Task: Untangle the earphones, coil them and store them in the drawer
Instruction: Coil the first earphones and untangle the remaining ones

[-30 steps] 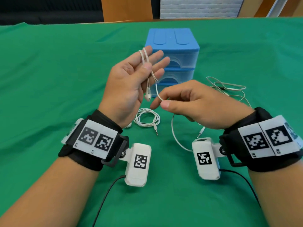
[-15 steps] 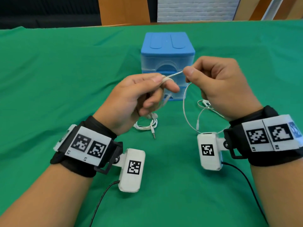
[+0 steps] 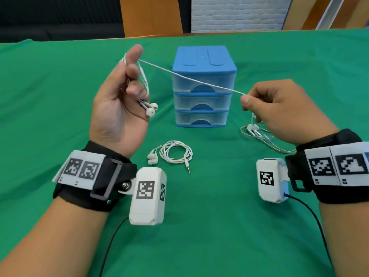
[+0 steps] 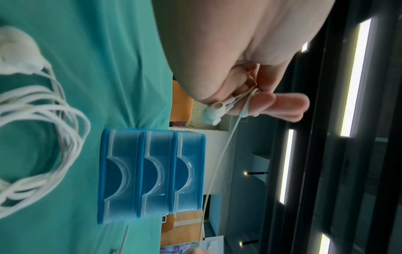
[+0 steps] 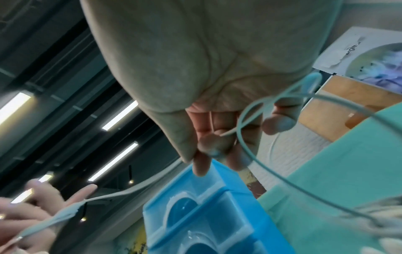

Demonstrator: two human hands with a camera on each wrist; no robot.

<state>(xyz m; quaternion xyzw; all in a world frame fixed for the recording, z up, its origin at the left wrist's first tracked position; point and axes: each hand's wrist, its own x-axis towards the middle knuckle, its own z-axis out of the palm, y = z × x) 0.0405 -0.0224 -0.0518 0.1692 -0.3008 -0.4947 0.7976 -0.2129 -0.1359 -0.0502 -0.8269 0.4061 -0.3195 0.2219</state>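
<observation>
My left hand [image 3: 127,84] is raised left of the blue drawer unit [image 3: 202,86], fingers curled round white earphones; the two earbuds [image 3: 151,109] hang below its fingers, also seen in the left wrist view as earbuds [image 4: 212,115]. Their cord [image 3: 189,77] runs taut across the drawer front to my right hand [image 3: 265,100], which pinches it between thumb and forefinger. The rest of the cord drops below the right hand to a loose heap [image 3: 257,134] on the cloth. All three drawers look closed.
A second pair of white earphones [image 3: 173,153], coiled, lies on the green cloth [image 3: 199,226] between my wrists, jack pointing toward me. Beyond the table's far edge stand wooden panels and a white brick wall.
My hands have drawn apart: the left rose and swung left with the earbuds, the right moved right and down, pulling the cord taut between them.
</observation>
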